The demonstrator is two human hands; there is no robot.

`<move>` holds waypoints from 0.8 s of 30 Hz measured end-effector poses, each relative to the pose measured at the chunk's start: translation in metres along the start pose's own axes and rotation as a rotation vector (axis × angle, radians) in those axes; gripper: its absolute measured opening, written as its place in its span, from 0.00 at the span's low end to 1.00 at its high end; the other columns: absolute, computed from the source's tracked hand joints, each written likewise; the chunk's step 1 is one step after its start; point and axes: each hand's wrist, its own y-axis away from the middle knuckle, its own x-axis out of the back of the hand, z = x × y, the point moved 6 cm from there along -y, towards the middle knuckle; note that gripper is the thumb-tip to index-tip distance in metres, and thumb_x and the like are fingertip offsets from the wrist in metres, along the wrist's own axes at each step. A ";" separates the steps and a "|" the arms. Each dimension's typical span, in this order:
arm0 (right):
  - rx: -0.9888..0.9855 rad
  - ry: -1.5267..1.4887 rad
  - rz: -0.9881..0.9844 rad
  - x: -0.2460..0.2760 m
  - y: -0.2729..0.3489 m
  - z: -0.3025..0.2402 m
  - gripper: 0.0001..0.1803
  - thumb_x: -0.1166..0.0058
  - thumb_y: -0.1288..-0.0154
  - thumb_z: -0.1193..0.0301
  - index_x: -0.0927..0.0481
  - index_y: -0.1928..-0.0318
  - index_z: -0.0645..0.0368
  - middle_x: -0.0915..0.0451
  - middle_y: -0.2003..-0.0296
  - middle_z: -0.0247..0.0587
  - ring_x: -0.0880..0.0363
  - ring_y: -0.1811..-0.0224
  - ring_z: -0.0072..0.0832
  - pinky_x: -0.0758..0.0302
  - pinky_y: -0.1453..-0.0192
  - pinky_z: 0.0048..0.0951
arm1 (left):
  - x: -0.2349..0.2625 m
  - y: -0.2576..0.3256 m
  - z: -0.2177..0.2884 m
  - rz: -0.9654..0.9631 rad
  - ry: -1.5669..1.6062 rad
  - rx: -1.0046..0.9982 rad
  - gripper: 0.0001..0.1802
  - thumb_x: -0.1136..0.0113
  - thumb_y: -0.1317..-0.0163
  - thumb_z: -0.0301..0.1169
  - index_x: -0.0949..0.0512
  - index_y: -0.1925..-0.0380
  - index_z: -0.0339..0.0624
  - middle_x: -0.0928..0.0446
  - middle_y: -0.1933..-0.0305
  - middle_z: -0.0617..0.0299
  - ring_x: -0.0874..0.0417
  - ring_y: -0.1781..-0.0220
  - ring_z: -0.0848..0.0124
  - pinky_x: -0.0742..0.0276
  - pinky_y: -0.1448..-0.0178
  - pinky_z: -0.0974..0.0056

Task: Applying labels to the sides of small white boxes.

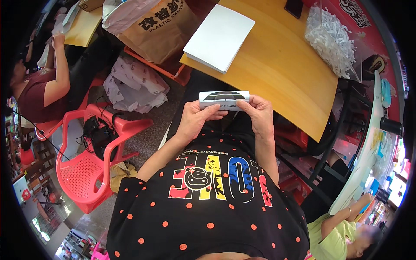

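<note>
Between my two hands is a curled white printed paper sheet (pixel 224 100), with a dark umbrella picture on its face. My left hand (pixel 193 118) pinches its left end, thumb in front and fingers behind. At the right end, my right hand (pixel 261 113) grips it the same way. The sheet is held above my lap, just off the near edge of the yellow wooden table (pixel 281 69). A stack of white sheets (pixel 221 38) lies on the table's left part, beyond my hands.
At the table's far right stands a clear bin of white paper strips (pixel 331 41), near a dark phone (pixel 294 8). To the left are a brown sack (pixel 160 34), an orange crate (pixel 177 74), a plastic bag (pixel 135 82) and a red chair (pixel 82 180) holding black cables. People sit at both sides.
</note>
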 end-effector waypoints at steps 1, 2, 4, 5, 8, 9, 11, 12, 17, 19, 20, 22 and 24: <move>0.003 -0.014 0.001 -0.002 0.000 -0.001 0.11 0.40 0.40 0.77 0.19 0.58 0.71 0.16 0.65 0.42 0.20 0.66 0.19 0.25 0.60 0.17 | 0.001 0.000 0.001 0.006 0.000 -0.018 0.11 0.44 0.34 0.26 0.21 0.55 0.31 0.18 0.58 0.51 0.14 0.57 0.66 0.17 0.54 0.67; 0.008 -0.010 0.006 -0.003 0.000 -0.002 0.12 0.39 0.40 0.77 0.19 0.57 0.70 0.16 0.64 0.41 0.20 0.66 0.18 0.25 0.60 0.18 | 0.001 -0.001 0.002 0.008 0.001 -0.037 0.11 0.44 0.34 0.26 0.21 0.55 0.31 0.18 0.58 0.51 0.14 0.57 0.66 0.17 0.54 0.67; 0.017 -0.002 0.017 -0.006 0.000 -0.005 0.13 0.39 0.41 0.76 0.19 0.55 0.68 0.16 0.64 0.38 0.21 0.66 0.17 0.26 0.60 0.19 | 0.003 -0.001 0.005 0.020 0.001 -0.078 0.12 0.44 0.34 0.25 0.21 0.54 0.30 0.18 0.58 0.51 0.15 0.57 0.66 0.17 0.53 0.67; 0.051 0.168 0.068 -0.006 0.001 -0.011 0.13 0.39 0.42 0.77 0.19 0.55 0.66 0.16 0.64 0.36 0.22 0.66 0.16 0.26 0.61 0.19 | 0.004 -0.002 0.007 0.032 0.001 -0.104 0.12 0.45 0.34 0.25 0.21 0.54 0.29 0.18 0.58 0.51 0.15 0.57 0.66 0.17 0.53 0.66; 0.209 0.680 0.216 -0.007 0.010 -0.040 0.15 0.36 0.48 0.78 0.18 0.57 0.58 0.19 0.66 0.33 0.22 0.65 0.22 0.26 0.62 0.27 | 0.007 0.000 0.015 0.057 -0.095 -0.212 0.12 0.45 0.34 0.24 0.22 0.53 0.28 0.18 0.57 0.51 0.15 0.57 0.66 0.17 0.53 0.66; 0.353 0.759 0.187 -0.012 0.012 -0.048 0.15 0.36 0.49 0.78 0.18 0.58 0.58 0.20 0.66 0.35 0.22 0.65 0.26 0.25 0.61 0.28 | 0.006 0.001 0.019 0.064 -0.143 -0.254 0.12 0.45 0.34 0.24 0.22 0.53 0.28 0.18 0.57 0.51 0.15 0.57 0.66 0.17 0.53 0.66; 0.646 0.918 0.134 -0.020 0.019 -0.063 0.16 0.35 0.51 0.79 0.19 0.59 0.57 0.22 0.66 0.39 0.22 0.64 0.33 0.25 0.61 0.31 | 0.001 0.003 0.026 0.086 -0.264 -0.330 0.11 0.44 0.35 0.23 0.21 0.54 0.30 0.17 0.59 0.55 0.15 0.58 0.70 0.19 0.54 0.69; 0.699 0.944 0.116 -0.020 0.019 -0.064 0.15 0.35 0.53 0.81 0.20 0.62 0.58 0.23 0.67 0.41 0.23 0.64 0.39 0.25 0.60 0.35 | 0.001 0.004 0.029 0.096 -0.357 -0.367 0.11 0.43 0.36 0.23 0.20 0.55 0.31 0.16 0.60 0.55 0.15 0.58 0.71 0.19 0.55 0.69; 0.799 1.014 -0.029 -0.021 0.019 -0.073 0.11 0.38 0.51 0.82 0.24 0.67 0.60 0.23 0.67 0.41 0.22 0.65 0.39 0.25 0.61 0.34 | -0.013 0.012 0.045 0.078 -0.797 -0.576 0.11 0.44 0.38 0.17 0.21 0.56 0.26 0.17 0.60 0.54 0.15 0.58 0.70 0.19 0.53 0.67; 0.814 1.038 -0.069 -0.018 0.018 -0.073 0.11 0.38 0.51 0.83 0.24 0.67 0.60 0.22 0.67 0.42 0.22 0.65 0.38 0.24 0.61 0.33 | -0.019 0.012 0.049 0.083 -0.835 -0.597 0.11 0.43 0.39 0.16 0.21 0.56 0.27 0.16 0.61 0.54 0.15 0.58 0.70 0.19 0.53 0.67; 0.842 1.053 -0.090 -0.018 0.018 -0.074 0.11 0.39 0.51 0.83 0.25 0.67 0.61 0.22 0.68 0.41 0.22 0.65 0.38 0.25 0.61 0.33 | -0.020 0.011 0.050 0.084 -0.829 -0.592 0.11 0.43 0.39 0.16 0.21 0.56 0.26 0.16 0.61 0.54 0.15 0.58 0.70 0.19 0.53 0.67; 0.864 1.061 -0.107 -0.014 0.018 -0.074 0.11 0.40 0.51 0.82 0.26 0.66 0.61 0.24 0.69 0.41 0.23 0.66 0.38 0.26 0.60 0.34 | -0.024 0.009 0.051 0.066 -0.784 -0.573 0.11 0.44 0.38 0.17 0.22 0.56 0.26 0.17 0.60 0.55 0.16 0.58 0.69 0.19 0.52 0.66; 0.902 1.035 -0.145 -0.013 0.017 -0.075 0.12 0.40 0.51 0.82 0.27 0.65 0.61 0.25 0.69 0.42 0.24 0.66 0.39 0.27 0.59 0.35 | -0.029 0.007 0.054 0.055 -0.742 -0.532 0.11 0.45 0.37 0.17 0.22 0.55 0.26 0.17 0.59 0.56 0.16 0.58 0.69 0.19 0.52 0.66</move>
